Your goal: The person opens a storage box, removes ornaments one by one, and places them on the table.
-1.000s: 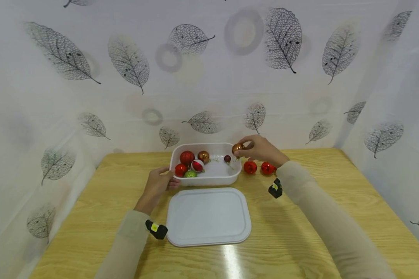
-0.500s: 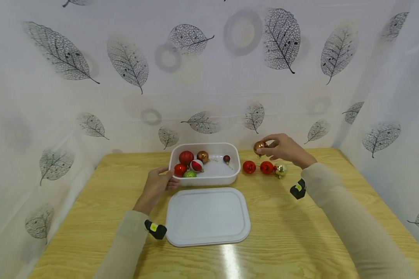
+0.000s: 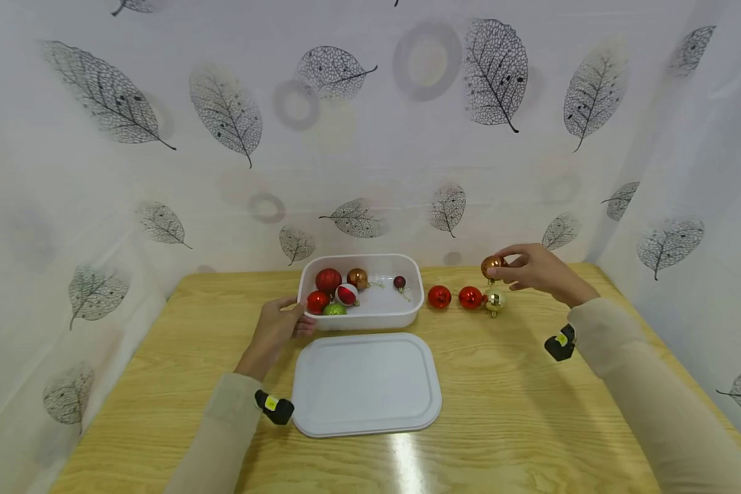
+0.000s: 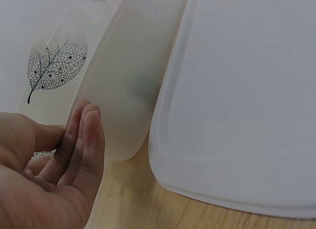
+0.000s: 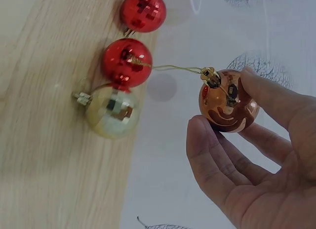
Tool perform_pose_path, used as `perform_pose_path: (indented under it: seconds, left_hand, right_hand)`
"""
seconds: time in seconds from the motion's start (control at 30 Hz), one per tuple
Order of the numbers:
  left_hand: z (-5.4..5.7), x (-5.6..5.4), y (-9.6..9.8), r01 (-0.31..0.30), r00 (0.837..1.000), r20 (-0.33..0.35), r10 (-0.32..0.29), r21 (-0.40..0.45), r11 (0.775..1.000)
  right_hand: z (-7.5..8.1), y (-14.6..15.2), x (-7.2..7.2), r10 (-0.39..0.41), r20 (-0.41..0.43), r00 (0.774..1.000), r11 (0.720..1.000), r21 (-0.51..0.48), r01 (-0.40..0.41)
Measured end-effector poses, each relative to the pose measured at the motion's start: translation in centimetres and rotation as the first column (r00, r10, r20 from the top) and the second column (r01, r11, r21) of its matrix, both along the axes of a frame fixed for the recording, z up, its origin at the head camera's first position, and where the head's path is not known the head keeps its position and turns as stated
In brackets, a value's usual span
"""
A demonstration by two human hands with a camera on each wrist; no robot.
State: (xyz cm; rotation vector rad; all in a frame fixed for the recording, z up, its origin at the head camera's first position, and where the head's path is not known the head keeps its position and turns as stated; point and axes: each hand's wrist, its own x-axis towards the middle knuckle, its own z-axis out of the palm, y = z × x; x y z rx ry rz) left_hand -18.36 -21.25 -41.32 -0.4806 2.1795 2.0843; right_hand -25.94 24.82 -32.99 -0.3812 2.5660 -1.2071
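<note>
My right hand (image 3: pixel 534 267) pinches a shiny copper-coloured Christmas bauble (image 5: pixel 228 101) between thumb and fingers, its gold cap and string loop showing. It is held up behind a pale gold bauble (image 3: pixel 495 300) and two red baubles (image 3: pixel 470 297) that lie in a row on the table. My left hand (image 3: pixel 276 326) grips the front left corner of a white plastic box (image 3: pixel 377 320); in the left wrist view its fingers (image 4: pixel 91 130) lie along the wall. Inside the box are several baubles: red, green, copper, a red-and-white one (image 3: pixel 347 294) and a small dark red one (image 3: pixel 399 282).
A white lid (image 3: pixel 367 384) lies flat on the wooden table (image 3: pixel 500 412) just in front of the box. Behind the table and at both sides hangs a pale leaf-print curtain (image 3: pixel 370 151), close to the table's back edge.
My right hand has carried the copper bauble from above the box's right end to the right, past the red baubles. The left hand stays on the box corner.
</note>
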Motion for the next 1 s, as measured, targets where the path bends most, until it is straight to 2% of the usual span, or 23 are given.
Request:
perform_pose_path:
  seconds: [0.53,0.77,1.0]
  left_hand:
    - [0.2,0.2,0.1,0.013,1.000,-0.018,-0.013,0.025,1.000]
    - [0.0,0.0,0.0,0.011,1.000,-0.005,-0.011,0.001,1.000]
    - [-0.2,-0.1,-0.1,0.013,1.000,-0.014,-0.013,0.017,1.000]
  right_hand:
    - [-2.7,4.5,1.0,-0.035,0.064,0.997,0.999,-0.004,0.035]
    - [-4.0,5.4,1.5,-0.043,0.086,0.995,0.999,-0.022,0.045]
    - [-5.4,6.0,1.5,-0.063,0.105,0.992,0.998,-0.005,0.064]
